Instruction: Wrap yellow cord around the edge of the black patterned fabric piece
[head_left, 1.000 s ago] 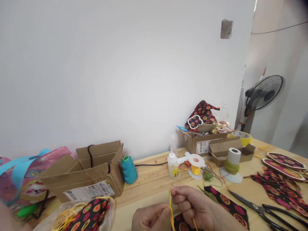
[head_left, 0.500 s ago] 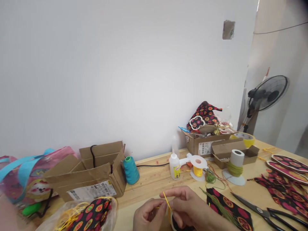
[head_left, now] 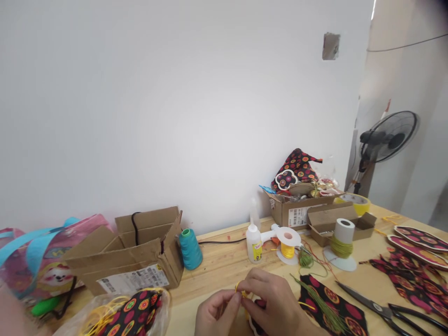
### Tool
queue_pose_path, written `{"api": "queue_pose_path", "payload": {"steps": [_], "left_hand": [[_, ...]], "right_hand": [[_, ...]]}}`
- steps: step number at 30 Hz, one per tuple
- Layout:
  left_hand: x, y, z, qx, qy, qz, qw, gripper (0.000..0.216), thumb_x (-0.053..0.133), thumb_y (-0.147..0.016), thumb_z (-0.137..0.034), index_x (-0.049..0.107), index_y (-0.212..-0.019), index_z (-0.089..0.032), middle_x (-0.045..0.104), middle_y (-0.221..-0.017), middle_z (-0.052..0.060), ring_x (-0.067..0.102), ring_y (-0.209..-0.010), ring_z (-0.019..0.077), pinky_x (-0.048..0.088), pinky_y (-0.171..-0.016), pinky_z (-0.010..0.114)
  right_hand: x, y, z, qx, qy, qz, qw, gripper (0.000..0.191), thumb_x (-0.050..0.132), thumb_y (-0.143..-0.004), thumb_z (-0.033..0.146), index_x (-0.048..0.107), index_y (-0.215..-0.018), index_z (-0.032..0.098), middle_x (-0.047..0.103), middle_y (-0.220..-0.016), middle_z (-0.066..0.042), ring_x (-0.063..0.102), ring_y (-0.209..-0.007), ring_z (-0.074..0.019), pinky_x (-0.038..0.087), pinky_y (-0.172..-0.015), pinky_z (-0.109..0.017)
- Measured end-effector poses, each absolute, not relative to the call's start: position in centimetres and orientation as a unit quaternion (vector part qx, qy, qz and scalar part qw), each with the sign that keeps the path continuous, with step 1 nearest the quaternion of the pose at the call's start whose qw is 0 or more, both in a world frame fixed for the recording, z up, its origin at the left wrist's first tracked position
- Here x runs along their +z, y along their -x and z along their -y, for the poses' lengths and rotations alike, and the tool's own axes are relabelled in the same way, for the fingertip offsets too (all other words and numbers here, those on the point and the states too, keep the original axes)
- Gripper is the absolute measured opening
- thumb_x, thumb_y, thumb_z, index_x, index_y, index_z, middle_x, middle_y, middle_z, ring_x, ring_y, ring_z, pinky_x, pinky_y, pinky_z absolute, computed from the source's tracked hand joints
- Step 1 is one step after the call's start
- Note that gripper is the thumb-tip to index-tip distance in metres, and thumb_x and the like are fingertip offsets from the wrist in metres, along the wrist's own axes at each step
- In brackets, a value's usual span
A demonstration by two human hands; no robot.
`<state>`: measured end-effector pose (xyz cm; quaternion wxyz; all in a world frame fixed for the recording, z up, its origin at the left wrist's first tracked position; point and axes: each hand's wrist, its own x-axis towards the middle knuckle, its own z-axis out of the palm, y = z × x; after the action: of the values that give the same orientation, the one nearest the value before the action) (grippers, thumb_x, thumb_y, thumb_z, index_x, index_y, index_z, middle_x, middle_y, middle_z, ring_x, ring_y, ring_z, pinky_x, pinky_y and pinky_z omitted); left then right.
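Observation:
My left hand and my right hand meet low in the middle of the view, fingertips pinched on a yellow cord. A small loop of the cord shows between the fingers, and a loose end sticks out right of my right hand. Partly hidden beneath the hands is a dark patterned fabric piece with a pale edge. Just right of my right hand, a bundle of green threads lies over a black patterned cloth.
Large scissors lie at the right beside patterned fabric scraps. Behind stand a glue bottle, a yellow cord spool and a green cord spool. A cardboard box and teal thread cone stand left.
My right fingers have closed in toward the left ones. The cord's upright end is now bent into a small loop, and an end shows right of my right hand.

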<state>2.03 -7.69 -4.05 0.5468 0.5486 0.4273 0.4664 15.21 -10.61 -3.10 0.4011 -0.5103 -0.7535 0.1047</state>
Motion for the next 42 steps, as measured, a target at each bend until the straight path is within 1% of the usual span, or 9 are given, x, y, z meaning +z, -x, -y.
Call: {"api": "queue_pose_path", "payload": {"steps": [5, 8, 12, 16, 24, 29, 34, 38, 42], "left_hand": [[-3.9, -1.7, 7.4, 0.413, -0.512, -0.429, 0.619, 0.026, 0.069, -0.049, -0.037, 0.068, -0.057, -0.013, 0.058, -0.044, -0.003, 0.034, -0.029, 0.0024, 0.024, -0.031, 0.014], [-3.6, -1.5, 7.4, 0.418, -0.515, -0.428, 0.614, 0.023, 0.070, -0.049, -0.035, 0.069, -0.057, -0.014, 0.062, -0.045, -0.001, 0.041, -0.032, 0.0044, 0.029, -0.033, 0.015], [-3.4, -1.2, 7.2, 0.436, -0.531, -0.418, 0.594, 0.018, 0.070, -0.049, -0.031, 0.070, -0.058, -0.016, 0.069, -0.053, 0.002, 0.058, -0.053, 0.0142, 0.044, -0.054, 0.020], [-3.4, -0.9, 6.9, 0.436, -0.533, -0.423, 0.589, 0.021, 0.070, -0.049, -0.033, 0.069, -0.061, -0.015, 0.071, -0.060, 0.005, 0.062, -0.065, 0.0194, 0.047, -0.063, 0.024], [-3.8, -1.7, 7.3, 0.516, -0.509, -0.424, 0.543, 0.019, 0.072, -0.045, -0.031, 0.067, -0.055, -0.016, 0.068, -0.049, 0.002, 0.062, -0.057, 0.0192, 0.048, -0.057, 0.024], [-3.9, -1.7, 7.3, 0.540, -0.500, -0.406, 0.542, 0.018, 0.073, -0.044, -0.029, 0.068, -0.055, -0.016, 0.070, -0.054, 0.003, 0.062, -0.058, 0.0183, 0.048, -0.056, 0.021], [-3.6, -1.6, 7.4, 0.524, -0.481, -0.386, 0.587, 0.023, 0.074, -0.044, -0.028, 0.067, -0.062, -0.016, 0.071, -0.059, 0.005, 0.064, -0.059, 0.0180, 0.049, -0.055, 0.021], [-3.3, -1.8, 7.9, 0.558, -0.480, -0.392, 0.551, 0.028, 0.074, -0.043, -0.030, 0.066, -0.066, -0.016, 0.072, -0.060, 0.005, 0.064, -0.058, 0.0180, 0.050, -0.052, 0.020], [-3.7, -1.9, 7.9, 0.559, -0.505, -0.407, 0.517, 0.026, 0.073, -0.042, -0.030, 0.068, -0.064, -0.016, 0.072, -0.065, 0.006, 0.065, -0.063, 0.0196, 0.051, -0.055, 0.020]], "right_hand": [[-3.4, -15.4, 10.3, 0.099, 0.512, 0.758, 0.392, 0.018, 0.051, -0.070, 0.014, 0.063, -0.080, 0.023, 0.059, -0.070, -0.002, 0.052, -0.063, -0.0128, 0.035, -0.054, -0.019], [-3.4, -15.4, 10.3, 0.101, 0.514, 0.761, 0.384, 0.018, 0.051, -0.070, 0.013, 0.063, -0.080, 0.023, 0.059, -0.070, -0.002, 0.052, -0.064, -0.0129, 0.035, -0.054, -0.019], [-3.4, -15.4, 10.4, 0.105, 0.514, 0.761, 0.382, 0.021, 0.051, -0.070, 0.013, 0.062, -0.085, 0.023, 0.059, -0.072, -0.003, 0.052, -0.064, -0.0134, 0.035, -0.054, -0.020], [-3.4, -15.3, 10.5, 0.116, 0.514, 0.762, 0.377, 0.022, 0.050, -0.071, 0.014, 0.062, -0.087, 0.024, 0.058, -0.070, -0.002, 0.051, -0.061, -0.0126, 0.034, -0.052, -0.020], [-3.1, -15.2, 10.6, 0.134, 0.500, 0.763, 0.386, 0.026, 0.049, -0.071, 0.013, 0.060, -0.092, 0.025, 0.057, -0.072, -0.001, 0.049, -0.059, -0.0115, 0.033, -0.051, -0.019], [-2.8, -15.2, 10.6, 0.144, 0.490, 0.762, 0.397, 0.027, 0.050, -0.071, 0.013, 0.059, -0.094, 0.024, 0.057, -0.072, -0.001, 0.048, -0.056, -0.0109, 0.032, -0.049, -0.019], [-2.7, -15.1, 10.7, 0.139, 0.499, 0.756, 0.400, 0.023, 0.051, -0.072, 0.016, 0.060, -0.091, 0.023, 0.057, -0.069, -0.001, 0.046, -0.055, -0.0107, 0.031, -0.048, -0.019], [-2.4, -15.1, 10.8, 0.145, 0.502, 0.755, 0.395, 0.015, 0.049, -0.075, 0.024, 0.061, -0.084, 0.021, 0.055, -0.064, 0.000, 0.045, -0.052, -0.0104, 0.030, -0.047, -0.020], [-2.8, -15.2, 10.6, 0.152, 0.496, 0.746, 0.419, 0.019, 0.044, -0.079, 0.026, 0.063, -0.080, 0.020, 0.055, -0.063, -0.001, 0.047, -0.057, -0.0114, 0.032, -0.051, -0.020]]}}
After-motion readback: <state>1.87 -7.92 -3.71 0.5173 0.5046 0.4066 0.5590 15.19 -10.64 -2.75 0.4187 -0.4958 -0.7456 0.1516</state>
